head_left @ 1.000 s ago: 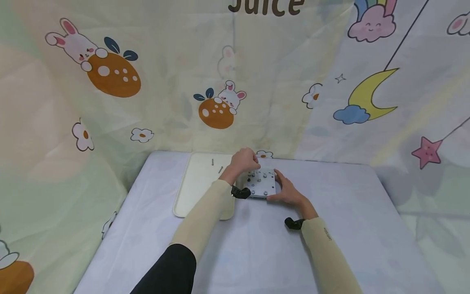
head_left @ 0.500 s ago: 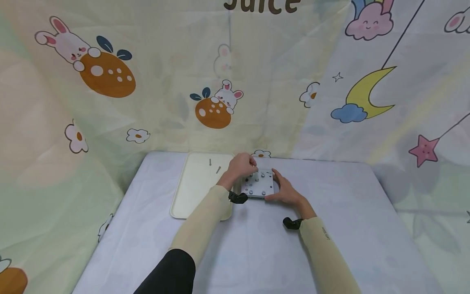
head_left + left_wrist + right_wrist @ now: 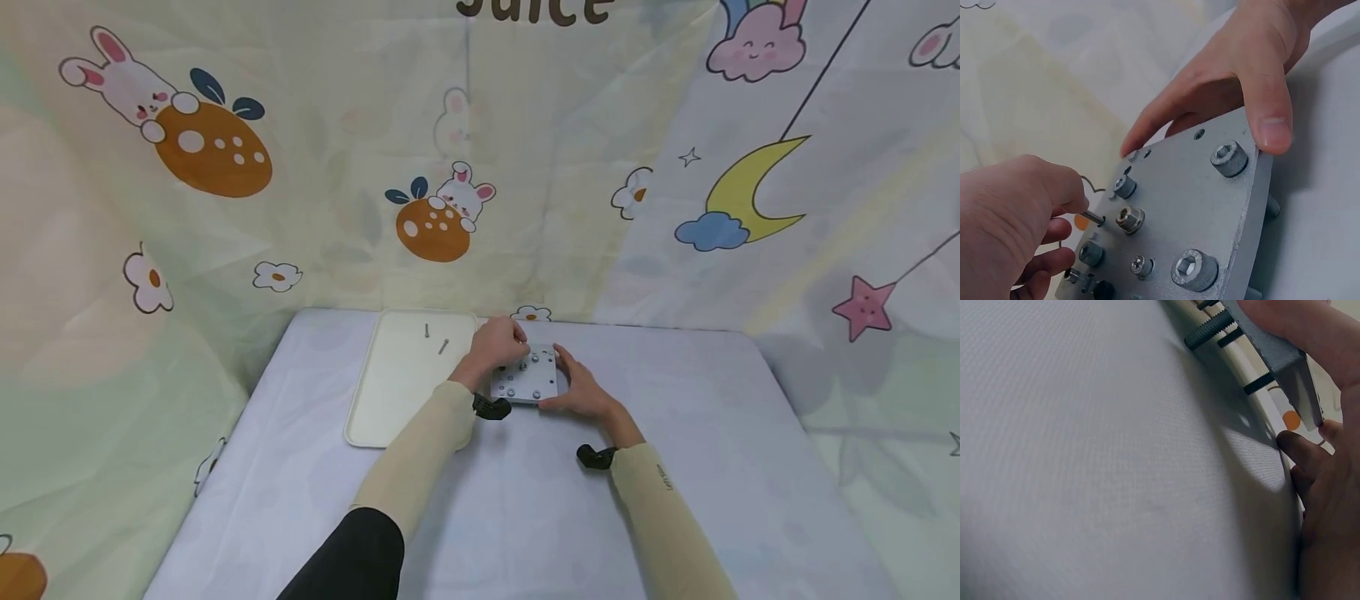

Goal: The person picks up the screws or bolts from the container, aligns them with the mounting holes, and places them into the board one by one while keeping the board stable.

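Note:
A square grey metal plate [image 3: 1166, 206] carries several hex socket screws of different sizes, among them a large socket screw [image 3: 1195, 270] near its edge. My right hand [image 3: 585, 392] grips the plate by its right side, thumb on the near edge and fingers at the far one. With thumb and forefinger my left hand [image 3: 497, 343] pinches a thin shiny screw [image 3: 1092, 217], its lower end at a hole in the plate; its top is hidden by the fingers. Seen from the right wrist, threaded shanks [image 3: 1210, 330] stick out under the plate, above the cloth.
A cream tray [image 3: 382, 408] lies left of the plate, partly behind the left forearm. On it are two loose screws [image 3: 427, 331]. White cloth [image 3: 540, 500] covers the table, and a printed curtain [image 3: 555, 208] hangs close behind its far edge.
My left hand has come down a little over the plate, nearer its surface. The right hand keeps its hold on the plate. The head view has shifted slightly.

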{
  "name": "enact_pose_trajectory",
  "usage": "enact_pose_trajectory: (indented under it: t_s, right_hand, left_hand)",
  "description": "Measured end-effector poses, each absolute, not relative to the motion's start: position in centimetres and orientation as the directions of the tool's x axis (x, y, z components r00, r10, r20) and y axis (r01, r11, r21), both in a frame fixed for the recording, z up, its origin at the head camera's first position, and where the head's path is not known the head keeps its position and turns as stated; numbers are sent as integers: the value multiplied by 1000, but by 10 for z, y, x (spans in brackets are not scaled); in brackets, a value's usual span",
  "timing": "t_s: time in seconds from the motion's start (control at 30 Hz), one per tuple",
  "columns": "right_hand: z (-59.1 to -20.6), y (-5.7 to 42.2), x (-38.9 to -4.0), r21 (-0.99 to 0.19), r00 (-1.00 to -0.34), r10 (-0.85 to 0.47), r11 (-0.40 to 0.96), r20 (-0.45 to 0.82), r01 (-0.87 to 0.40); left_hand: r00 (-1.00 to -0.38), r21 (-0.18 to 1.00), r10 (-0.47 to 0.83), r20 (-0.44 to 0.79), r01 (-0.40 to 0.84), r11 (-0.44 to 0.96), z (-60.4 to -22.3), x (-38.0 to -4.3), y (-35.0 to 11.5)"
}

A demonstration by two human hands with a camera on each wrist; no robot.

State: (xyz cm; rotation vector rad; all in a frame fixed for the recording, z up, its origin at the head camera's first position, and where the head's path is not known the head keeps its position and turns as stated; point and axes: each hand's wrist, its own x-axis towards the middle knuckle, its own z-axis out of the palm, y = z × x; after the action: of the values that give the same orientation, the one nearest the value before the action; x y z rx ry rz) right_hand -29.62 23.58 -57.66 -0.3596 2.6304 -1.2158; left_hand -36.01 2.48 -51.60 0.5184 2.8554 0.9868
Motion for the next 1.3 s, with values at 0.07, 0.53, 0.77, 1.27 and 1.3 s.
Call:
enact_pose_trajectory:
  t_s: [0.07, 0.53, 0.77, 1.27, 1.3]
  right_hand:
    - [-576, 236, -296, -766, -946, -309, 630, -97, -127]
    - [-577, 239, -297, -751, -953, -290, 648, -89, -127]
    - [-574, 238, -294, -748, -948, -302, 651, -104, -126]
    - [-574, 236, -292, -756, -948, -297, 645, -115, -110]
    - [-574, 235, -292, -759, -946, -302, 641, -115, -113]
  left_hand:
    - [-942, 616, 334, 40, 286, 734, -517, -360, 25]
    - [-932, 598, 359, 49, 315, 737, -521, -362, 30]
    - [-956, 604, 289, 57, 263, 752, -525, -356, 25]
    - [-983, 658, 128, 131, 183, 731, -559, -337, -56]
    - [-985, 663, 111, 130, 169, 729, -561, -336, -64]
